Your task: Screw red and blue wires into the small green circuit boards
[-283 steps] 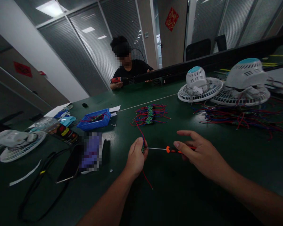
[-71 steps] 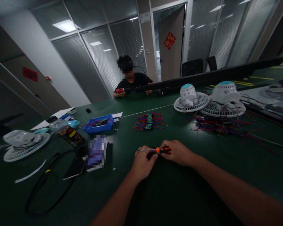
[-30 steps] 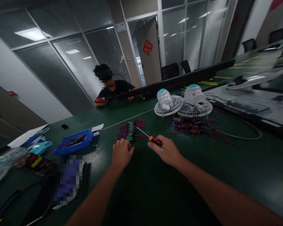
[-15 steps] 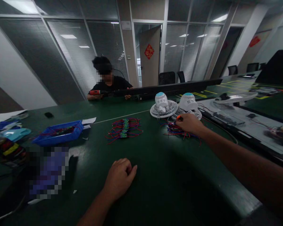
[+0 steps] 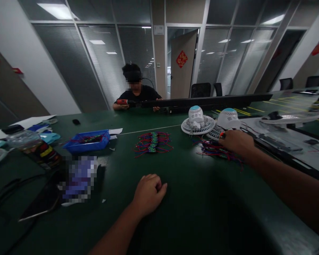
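My left hand (image 5: pixel 150 194) rests on the green table (image 5: pixel 180 212), fingers curled in and thumb beside them; nothing shows in it. Farther out, my right hand (image 5: pixel 238 142) is closed over a pile of red and blue wires (image 5: pixel 216 150), at the foot of a white fan unit (image 5: pixel 228 119). A small orange and black thing (image 5: pixel 222 135) pokes out at its fingertips, too little of it visible to name. Left of the pile lies a row of small green circuit boards (image 5: pixel 153 142) with red and blue wires spreading to both sides.
A second white fan unit (image 5: pixel 198 122) stands behind the wires. On the left are a blue tray (image 5: pixel 89 146) of wired boards, a bottle (image 5: pixel 39 148) and a phone (image 5: pixel 41 202). A person (image 5: pixel 138 94) holds a red tool (image 5: pixel 122 102) behind a long black bar (image 5: pixel 207 102).
The view has turned left, so everything sits farther right in it. My right hand has shifted slightly right over the wire pile. My left hand stays resting on the table.
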### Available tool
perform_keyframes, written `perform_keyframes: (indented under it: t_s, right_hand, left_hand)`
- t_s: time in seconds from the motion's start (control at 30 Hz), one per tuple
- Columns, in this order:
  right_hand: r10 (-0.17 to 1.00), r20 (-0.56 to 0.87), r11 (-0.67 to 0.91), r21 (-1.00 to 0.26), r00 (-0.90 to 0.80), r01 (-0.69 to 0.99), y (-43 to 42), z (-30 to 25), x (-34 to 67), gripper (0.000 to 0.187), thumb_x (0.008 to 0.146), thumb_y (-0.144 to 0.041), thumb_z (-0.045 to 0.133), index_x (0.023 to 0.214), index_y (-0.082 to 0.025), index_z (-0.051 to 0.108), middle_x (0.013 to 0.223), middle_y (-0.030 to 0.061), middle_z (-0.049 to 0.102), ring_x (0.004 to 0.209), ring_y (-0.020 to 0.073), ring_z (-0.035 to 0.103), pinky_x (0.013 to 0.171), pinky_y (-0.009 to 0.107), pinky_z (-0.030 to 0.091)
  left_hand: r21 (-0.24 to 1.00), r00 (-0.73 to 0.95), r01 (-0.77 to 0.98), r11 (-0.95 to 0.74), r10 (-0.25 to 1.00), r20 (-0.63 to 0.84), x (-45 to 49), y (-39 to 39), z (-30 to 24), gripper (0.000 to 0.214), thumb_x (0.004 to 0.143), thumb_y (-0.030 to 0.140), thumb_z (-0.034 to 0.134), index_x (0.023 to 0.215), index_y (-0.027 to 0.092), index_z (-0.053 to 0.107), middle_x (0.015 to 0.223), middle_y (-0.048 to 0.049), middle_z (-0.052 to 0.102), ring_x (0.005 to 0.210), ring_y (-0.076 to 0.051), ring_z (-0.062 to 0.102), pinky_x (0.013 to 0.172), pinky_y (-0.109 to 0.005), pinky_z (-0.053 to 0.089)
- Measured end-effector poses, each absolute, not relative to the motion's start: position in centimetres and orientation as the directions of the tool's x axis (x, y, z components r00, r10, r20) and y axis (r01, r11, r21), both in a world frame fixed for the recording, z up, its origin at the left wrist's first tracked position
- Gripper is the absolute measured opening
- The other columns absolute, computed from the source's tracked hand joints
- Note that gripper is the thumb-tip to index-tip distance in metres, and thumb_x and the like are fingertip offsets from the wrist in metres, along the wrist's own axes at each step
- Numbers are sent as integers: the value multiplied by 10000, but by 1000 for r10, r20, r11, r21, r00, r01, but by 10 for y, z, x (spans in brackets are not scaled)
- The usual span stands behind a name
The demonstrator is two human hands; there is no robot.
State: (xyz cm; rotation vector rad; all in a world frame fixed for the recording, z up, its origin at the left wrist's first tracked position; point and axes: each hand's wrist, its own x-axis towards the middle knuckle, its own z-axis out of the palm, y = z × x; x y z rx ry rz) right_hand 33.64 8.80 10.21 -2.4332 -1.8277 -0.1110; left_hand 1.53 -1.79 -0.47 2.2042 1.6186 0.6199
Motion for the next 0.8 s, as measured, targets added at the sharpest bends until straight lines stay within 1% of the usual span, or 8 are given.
perform_keyframes:
  t_s: [0.07, 0.13, 0.27, 0.37, 0.47, 0.6, 0.7, 0.8]
  right_hand:
    - [958, 181, -210, -83, 222, 974, 77, 115, 326, 317, 912, -390, 520, 1040, -121, 629, 1046, 108, 643, 919, 210, 623, 777, 389, 495]
    - [961, 235, -106, -162, 143, 981, 64, 118, 307, 401, 910, -408, 465, 939, -65, 673, 925, 196, 669, 876, 283, 631, 701, 395, 451]
    - [974, 212, 165, -425, -79, 890, 36, 89, 241, 272, 836, -392, 551, 857, -166, 703, 673, 47, 694, 551, 160, 611, 530, 283, 443]
    - [937, 278, 337, -578, -209, 743, 17, 52, 192, 224, 833, -377, 555, 862, -203, 693, 707, 10, 703, 594, 141, 631, 561, 254, 474]
    - [883, 373, 467, -633, -286, 618, 7, 25, 165, 132, 779, -310, 613, 836, -202, 666, 790, 28, 696, 717, 166, 641, 673, 288, 487]
    - [841, 427, 541, -666, -333, 514, 6, 13, 162, 123, 784, -283, 605, 879, -217, 648, 838, 35, 666, 767, 176, 627, 717, 314, 480]
    - [840, 403, 539, -695, -362, 477, 4, 17, 169, 149, 771, -293, 636, 902, -223, 643, 861, 32, 656, 787, 178, 623, 717, 310, 483]
    - [867, 328, 482, -744, -375, 463, -1, 26, 176, 295, 753, -376, 678, 998, -223, 617, 908, 37, 659, 781, 178, 627, 668, 294, 496]
  left_hand:
    - [548, 251, 781, -298, 955, 161, 16, -16, -5, 271, 831, 346, 524, 614, 191, 483, 661, 4, 534, 670, -169, 510, 668, -311, 341]
    - [624, 205, 735, -265, 964, 168, 16, -15, -6, 292, 831, 376, 536, 612, 188, 492, 653, 7, 522, 647, -160, 507, 638, -298, 343]
    - [862, 45, 490, -127, 992, 121, 13, -12, -3, 349, 858, 470, 493, 678, 176, 548, 651, 1, 528, 580, -133, 482, 553, -261, 347]
    - [985, 15, 167, -38, 999, 35, 10, -12, 0, 385, 869, 519, 459, 925, 162, 592, 714, -13, 609, 499, -102, 458, 485, -235, 340]
    - [998, 27, -62, 15, 1000, -13, 8, -12, 1, 369, 832, 515, 531, 906, 155, 564, 665, 5, 602, 445, -85, 466, 438, -214, 320]
    - [985, 27, -165, 45, 999, -41, 6, -12, -1, 297, 756, 428, 664, 793, 151, 565, 608, 26, 568, 495, -90, 523, 473, -198, 357]
    - [975, 32, -217, 47, 999, -41, 6, -12, -3, 265, 732, 378, 701, 822, 148, 604, 669, 9, 598, 563, -97, 546, 522, -202, 394]
    - [948, 18, -315, 35, 999, -31, 5, -12, -5, 197, 759, 324, 675, 825, 150, 609, 719, -9, 622, 610, -108, 566, 583, -223, 436]
